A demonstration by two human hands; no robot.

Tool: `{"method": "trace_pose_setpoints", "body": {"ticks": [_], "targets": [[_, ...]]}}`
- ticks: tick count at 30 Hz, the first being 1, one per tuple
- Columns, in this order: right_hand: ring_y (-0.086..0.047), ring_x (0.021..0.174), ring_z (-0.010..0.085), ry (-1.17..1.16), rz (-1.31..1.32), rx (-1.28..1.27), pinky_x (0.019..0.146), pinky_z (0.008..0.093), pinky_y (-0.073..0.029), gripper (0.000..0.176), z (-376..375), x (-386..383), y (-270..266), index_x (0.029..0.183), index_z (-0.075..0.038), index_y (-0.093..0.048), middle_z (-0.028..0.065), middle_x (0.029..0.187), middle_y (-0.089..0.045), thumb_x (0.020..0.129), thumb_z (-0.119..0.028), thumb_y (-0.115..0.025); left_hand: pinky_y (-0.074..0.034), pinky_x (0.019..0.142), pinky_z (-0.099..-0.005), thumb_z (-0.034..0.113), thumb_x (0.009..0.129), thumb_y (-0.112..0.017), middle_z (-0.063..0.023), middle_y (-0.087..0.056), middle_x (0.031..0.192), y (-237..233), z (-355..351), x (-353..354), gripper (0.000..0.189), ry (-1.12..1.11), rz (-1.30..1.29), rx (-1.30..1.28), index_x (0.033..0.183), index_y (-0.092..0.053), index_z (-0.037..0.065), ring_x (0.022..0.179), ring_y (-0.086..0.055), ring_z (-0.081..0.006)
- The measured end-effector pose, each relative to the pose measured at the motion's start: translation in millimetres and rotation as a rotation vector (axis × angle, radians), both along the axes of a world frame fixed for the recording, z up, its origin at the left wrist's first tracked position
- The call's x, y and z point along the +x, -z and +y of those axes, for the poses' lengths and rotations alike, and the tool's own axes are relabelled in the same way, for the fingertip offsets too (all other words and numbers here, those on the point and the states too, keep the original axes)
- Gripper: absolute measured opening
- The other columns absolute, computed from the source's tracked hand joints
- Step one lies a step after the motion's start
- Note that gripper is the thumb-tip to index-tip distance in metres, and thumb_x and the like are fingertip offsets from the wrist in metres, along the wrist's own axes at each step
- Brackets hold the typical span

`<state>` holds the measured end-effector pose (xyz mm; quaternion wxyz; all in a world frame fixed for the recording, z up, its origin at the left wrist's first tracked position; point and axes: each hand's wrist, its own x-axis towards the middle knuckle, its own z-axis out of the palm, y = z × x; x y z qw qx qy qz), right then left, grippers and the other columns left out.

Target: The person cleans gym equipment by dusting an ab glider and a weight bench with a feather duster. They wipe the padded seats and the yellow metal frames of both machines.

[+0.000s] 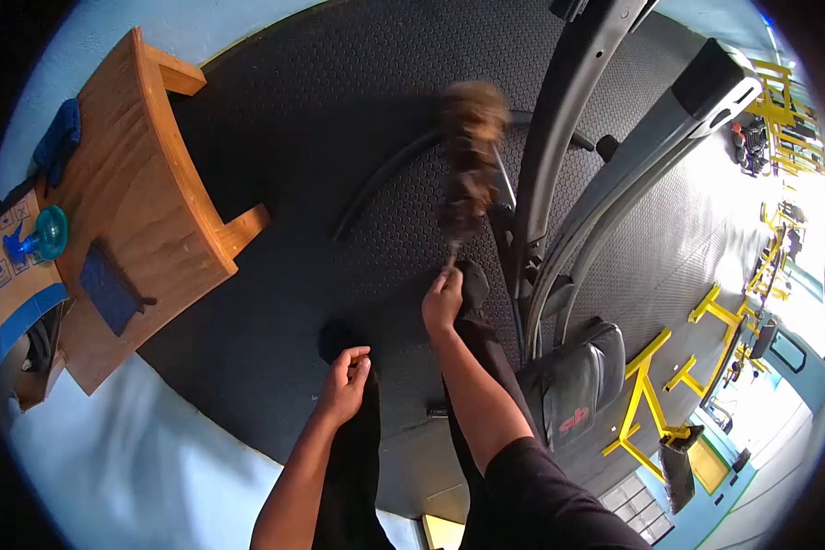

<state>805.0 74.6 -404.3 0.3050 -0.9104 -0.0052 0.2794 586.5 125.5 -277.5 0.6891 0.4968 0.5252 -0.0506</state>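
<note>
The right hand (443, 301) grips a fluffy brown duster (472, 151), probably best swept lightly beside the curved black metal frame (559, 119), the left hand (346, 389) half-curled, empty.

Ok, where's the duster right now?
In the head view, the duster is at upper middle, held in the right hand, just left of the curved black post.

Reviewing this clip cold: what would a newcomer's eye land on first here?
Probably the blurred brown duster at upper centre, its handle gripped in the right hand beside a black-and-grey exercise machine. Next, the bright yellow frame toward the right stands out against the dark floor. At the left, the wooden furniture looks strongly tilted in the wide-angle view.
</note>
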Motion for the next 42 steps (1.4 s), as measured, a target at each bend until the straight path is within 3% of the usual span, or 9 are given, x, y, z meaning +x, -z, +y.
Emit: {"method": "trace_pose_setpoints", "body": {"ticks": [9,13,21,25,27,31,33,37,42], "targets": [[-0.065,0.085,0.0445,0.196,-0.123,-0.065,0.075,0.0501,-0.05,0.021,-17,-12,-15,0.115,-0.006,-0.049,0.0249,0.089,-0.064,0.103,-0.022,-0.044,-0.052,0.082,-0.0316,0.027,0.104,-0.054,-0.0095,-0.067,0.108,-2,10,-20,0.03,0.068,0.017,0.053,0.126,-0.059,0.007,0.089,-0.063,-0.0167],[-0.063,0.078,0.0495,-0.528,0.147,0.03,0.067,0.0559,-0.049,0.015,-55,-64,-56,0.104,-0.006,-0.049,0.0279,0.081,-0.062,0.101,-0.021,-0.047,-0.052,0.077,-0.0304,0.024,0.103,-0.056,-0.0076,-0.066,0.103,-7,11,-19,0.028,0.1,0.006,0.015,0.124,-0.059,0.005,0.083,-0.061,-0.014],[-0.063,0.087,0.0499,-0.484,0.537,-0.175,0.073,0.0561,-0.051,0.025,-128,-153,-204,0.11,-0.009,-0.054,0.0263,0.088,-0.067,0.098,-0.031,-0.052,-0.053,0.08,-0.0355,0.023,0.099,-0.06,-0.0129,-0.069,0.094,-64,-17,-56,0.023,0.073,-0.092,0.096,0.099,-0.065,0.0,0.087,-0.067,-0.0217],[-0.067,0.073,0.0392,-0.739,0.367,-0.009,0.064,0.0455,-0.052,0.032,-157,-132,-245,0.111,-0.006,-0.061,0.0165,0.078,-0.065,0.101,-0.035,-0.051,-0.054,0.082,-0.0379,0.026,0.098,-0.061,-0.0153,-0.071,0.096,-103,-18,-99,0.027,0.103,-0.074,0.15,0.093,-0.066,0.0,0.09,-0.069,-0.0262],[-0.062,0.056,0.0234,-0.203,0.901,-0.089,0.051,0.036,-0.05,0.033,-138,-108,-298,0.11,-0.008,-0.064,0.007,0.072,-0.061,0.101,-0.037,-0.052,-0.054,0.082,-0.0384,0.027,0.098,-0.06,-0.0148,-0.071,0.094,-153,0,-111,0.027,0.117,-0.029,0.218,0.094,-0.066,0.001,0.089,-0.069,-0.0274],[-0.057,0.051,0.0138,-0.138,0.797,0.107,0.043,0.0291,-0.045,0.033,-162,-89,-333,0.109,-0.012,-0.066,0.0032,0.072,-0.06,0.101,-0.04,-0.051,-0.054,0.081,-0.0389,0.031,0.096,-0.062,-0.0146,-0.073,0.092,-204,7,-158,0.028,0.169,0.137,0.233,0.096,-0.068,0.003,0.089,-0.071,-0.0302],[-0.057,0.048,0.0169,-0.347,0.659,-0.268,0.041,0.0326,-0.046,0.033,-152,-73,-390,0.109,-0.012,-0.067,0.0055,0.071,-0.062,0.1,-0.04,-0.051,-0.054,0.083,-0.0383,0.032,0.095,-0.063,-0.0149,-0.073,0.096,-215,5,-189,0.029,0.203,0.184,0.25,0.098,-0.068,0.003,0.093,-0.071,-0.0293],[-0.068,0.062,0.0244,-1.142,0.235,-0.214,0.058,0.0409,-0.056,0.045,-244,-60,-307,0.097,-0.009,-0.072,0.0109,0.077,-0.069,0.098,-0.047,-0.049,-0.053,0.089,-0.0388,0.035,0.093,-0.064,-0.0156,-0.072,0.105,-250,18,-224,0.032,0.202,0.361,0.207,0.102,-0.069,0.005,0.103,-0.069,-0.029],[-0.071,0.079,0.0278,-0.945,0.541,-0.443,0.074,0.0424,-0.057,0.045,-246,-81,-360,0.102,-0.007,-0.074,0.0139,0.089,-0.073,0.098,-0.045,-0.051,-0.05,0.095,-0.0422,0.039,0.094,-0.062,-0.0151,-0.071,0.113,-285,29,-248,0.037,0.284,0.517,0.161,0.109,-0.07,0.006,0.11,-0.066,-0.0326]]}}
